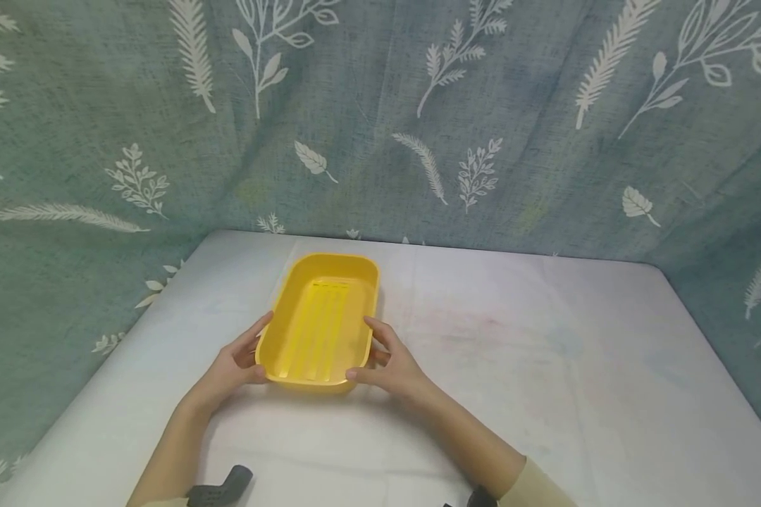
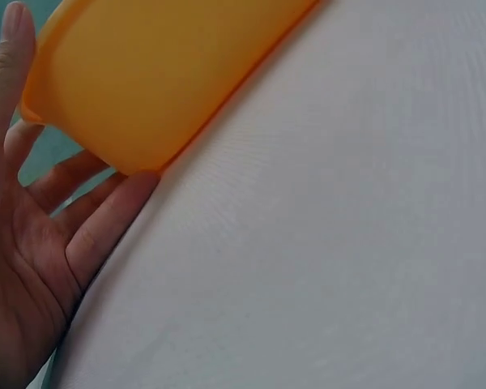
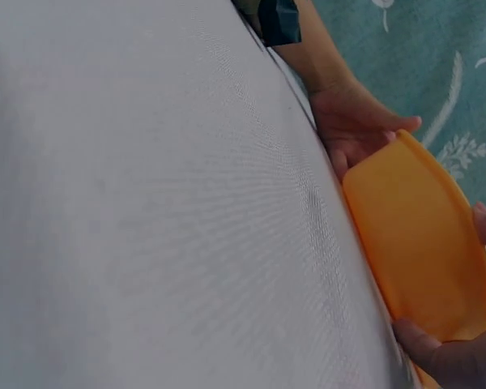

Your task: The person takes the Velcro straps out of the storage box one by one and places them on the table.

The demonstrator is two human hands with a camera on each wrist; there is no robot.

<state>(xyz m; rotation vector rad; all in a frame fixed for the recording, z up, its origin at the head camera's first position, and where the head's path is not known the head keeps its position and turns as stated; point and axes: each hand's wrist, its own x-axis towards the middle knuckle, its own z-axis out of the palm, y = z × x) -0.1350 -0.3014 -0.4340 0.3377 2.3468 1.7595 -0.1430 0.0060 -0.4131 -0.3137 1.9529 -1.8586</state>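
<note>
A yellow plastic basket [image 1: 320, 324], rectangular with rounded corners and raised ribs along its floor, sits upright on the white-covered table. Its inside holds nothing. My left hand [image 1: 231, 366] grips the near left corner, thumb at the near side and fingers along the left wall. At the near right corner, my right hand [image 1: 396, 366] holds it the same way, thumb in front and fingers along the right side. In the left wrist view, the basket's outer wall [image 2: 146, 89] is between thumb and fingers of the left hand [image 2: 32, 251]. The right wrist view shows the near wall [image 3: 413, 235] with both hands on it.
A white cloth [image 1: 514, 373] covers the table, with faint stains and creases. Behind and beside it hangs a green curtain [image 1: 368, 127] with white leaf prints. Dark wrist devices [image 1: 222, 489] show at the bottom edge.
</note>
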